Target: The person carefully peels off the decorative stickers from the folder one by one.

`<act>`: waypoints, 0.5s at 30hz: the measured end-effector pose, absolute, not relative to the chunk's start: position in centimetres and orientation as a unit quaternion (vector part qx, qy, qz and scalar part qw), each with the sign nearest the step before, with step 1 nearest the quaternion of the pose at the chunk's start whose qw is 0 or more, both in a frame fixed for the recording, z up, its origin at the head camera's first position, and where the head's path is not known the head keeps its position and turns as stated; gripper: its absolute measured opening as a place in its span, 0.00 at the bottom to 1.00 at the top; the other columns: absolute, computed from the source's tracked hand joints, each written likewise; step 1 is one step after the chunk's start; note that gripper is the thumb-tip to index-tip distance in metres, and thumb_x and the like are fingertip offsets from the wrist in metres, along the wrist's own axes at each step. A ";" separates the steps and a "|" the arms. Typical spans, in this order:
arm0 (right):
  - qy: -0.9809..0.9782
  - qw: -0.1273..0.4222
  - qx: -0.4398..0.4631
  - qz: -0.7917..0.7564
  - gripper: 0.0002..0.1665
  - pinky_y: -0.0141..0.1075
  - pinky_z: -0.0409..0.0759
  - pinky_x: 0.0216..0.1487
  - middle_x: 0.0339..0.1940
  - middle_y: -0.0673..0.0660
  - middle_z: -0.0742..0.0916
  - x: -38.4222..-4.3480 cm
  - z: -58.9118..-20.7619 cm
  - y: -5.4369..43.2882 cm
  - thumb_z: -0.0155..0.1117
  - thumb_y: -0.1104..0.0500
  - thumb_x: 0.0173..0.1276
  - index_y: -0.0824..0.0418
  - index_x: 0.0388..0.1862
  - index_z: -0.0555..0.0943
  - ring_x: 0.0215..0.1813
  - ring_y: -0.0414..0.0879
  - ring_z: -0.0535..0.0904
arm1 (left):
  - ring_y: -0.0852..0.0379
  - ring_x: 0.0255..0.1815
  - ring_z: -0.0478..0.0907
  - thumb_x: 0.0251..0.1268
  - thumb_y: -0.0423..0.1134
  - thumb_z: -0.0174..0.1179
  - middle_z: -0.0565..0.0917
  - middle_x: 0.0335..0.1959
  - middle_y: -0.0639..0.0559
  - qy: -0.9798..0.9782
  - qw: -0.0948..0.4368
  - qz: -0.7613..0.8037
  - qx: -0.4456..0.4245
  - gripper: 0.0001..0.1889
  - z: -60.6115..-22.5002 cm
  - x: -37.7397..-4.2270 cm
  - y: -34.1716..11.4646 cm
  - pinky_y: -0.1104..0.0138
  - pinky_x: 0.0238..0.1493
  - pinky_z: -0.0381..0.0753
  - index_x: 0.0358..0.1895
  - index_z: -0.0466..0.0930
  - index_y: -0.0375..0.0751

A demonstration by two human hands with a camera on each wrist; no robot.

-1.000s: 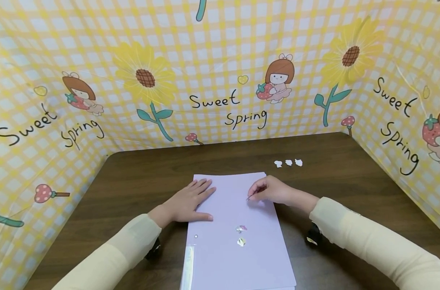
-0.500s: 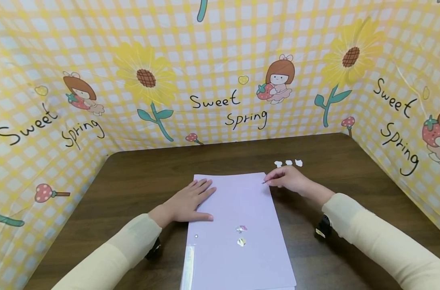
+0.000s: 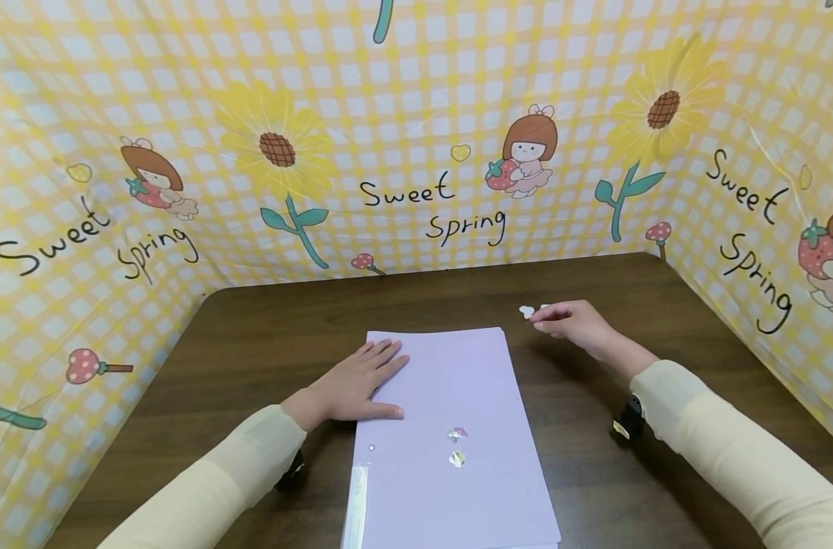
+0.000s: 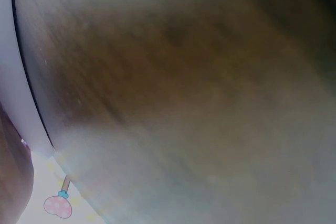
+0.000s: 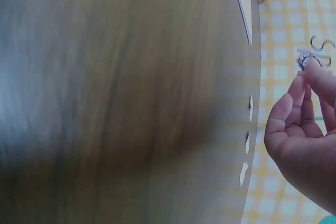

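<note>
In the head view my left hand (image 3: 357,385) rests flat, fingers spread, on the upper left of a lilac folder (image 3: 450,503). My right hand (image 3: 577,326) is over the table, beyond the folder's far right corner. Its thumb and fingertips pinch a small sticker (image 5: 305,59) with a dark and pink print, seen best in the right wrist view. Beside those fingertips lie white cut-out pieces (image 3: 527,312); the hand partly hides the row in the head view. A pink-and-white sticker (image 3: 456,434) and a yellowish sticker (image 3: 456,459) lie on the folder.
The dark wooden table (image 3: 265,328) carries everything. A yellow checked cloth (image 3: 402,99) with printed sunflowers encloses the back and both sides. Three white pieces (image 5: 243,174) show in a row in the right wrist view. The left wrist view is mostly blurred.
My right hand has moved from above the folder, away and to the right, to the white pieces, with the sticker in its pinch. The left hand stays put.
</note>
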State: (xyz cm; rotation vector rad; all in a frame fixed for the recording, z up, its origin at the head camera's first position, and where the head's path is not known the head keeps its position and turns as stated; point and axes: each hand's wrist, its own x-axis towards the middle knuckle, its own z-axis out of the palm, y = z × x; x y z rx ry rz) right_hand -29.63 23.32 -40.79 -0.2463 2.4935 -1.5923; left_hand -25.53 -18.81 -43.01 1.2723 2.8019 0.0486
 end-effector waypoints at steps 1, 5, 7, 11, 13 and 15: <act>0.838 0.081 -0.077 -0.534 0.20 0.42 0.78 0.51 0.50 0.60 0.84 -29.8 -40.8 23.6 0.68 0.58 0.67 0.71 0.52 0.82 0.46 0.49 0.78 | 0.44 0.78 0.42 0.60 0.77 0.41 0.49 0.78 0.41 0.910 0.032 0.016 0.413 0.51 -43.0 -25.5 -18.8 0.50 0.73 0.41 0.77 0.52 0.43; 0.843 0.061 -0.056 -0.532 0.22 0.38 0.79 0.50 0.50 0.59 0.85 -30.1 -41.0 24.7 0.68 0.56 0.67 0.70 0.53 0.81 0.46 0.48 0.79 | 0.44 0.78 0.42 0.61 0.77 0.42 0.49 0.78 0.40 0.910 0.033 0.018 0.414 0.51 -42.8 -25.4 -18.8 0.50 0.73 0.41 0.77 0.52 0.42; 0.845 0.053 -0.049 -0.530 0.24 0.38 0.79 0.49 0.49 0.59 0.85 -30.3 -41.0 25.2 0.68 0.55 0.66 0.71 0.54 0.81 0.46 0.47 0.79 | 0.45 0.78 0.42 0.61 0.77 0.42 0.49 0.78 0.40 0.910 0.034 0.018 0.414 0.51 -42.7 -25.3 -18.8 0.51 0.73 0.41 0.77 0.52 0.42; 0.844 0.044 -0.041 -0.533 0.26 0.39 0.79 0.50 0.49 0.63 0.86 -30.5 -41.0 26.4 0.67 0.52 0.68 0.72 0.54 0.80 0.46 0.45 0.81 | 0.45 0.78 0.42 0.61 0.77 0.42 0.49 0.78 0.41 0.910 0.035 0.016 0.413 0.51 -42.6 -25.3 -18.7 0.50 0.73 0.41 0.77 0.52 0.43; 0.844 0.040 -0.036 -0.534 0.27 0.39 0.79 0.50 0.50 0.64 0.85 -30.7 -41.1 27.0 0.65 0.52 0.69 0.73 0.55 0.79 0.45 0.42 0.81 | 0.44 0.78 0.42 0.61 0.77 0.42 0.50 0.78 0.40 0.909 0.034 0.018 0.414 0.51 -42.6 -25.3 -18.7 0.50 0.73 0.42 0.77 0.53 0.42; 0.843 0.039 -0.027 -0.536 0.27 0.39 0.80 0.51 0.51 0.64 0.85 -30.8 -41.2 27.7 0.64 0.52 0.70 0.74 0.56 0.79 0.44 0.39 0.82 | 0.44 0.77 0.43 0.61 0.77 0.42 0.50 0.77 0.40 0.909 0.034 0.019 0.414 0.51 -42.6 -25.3 -18.7 0.49 0.73 0.42 0.77 0.53 0.42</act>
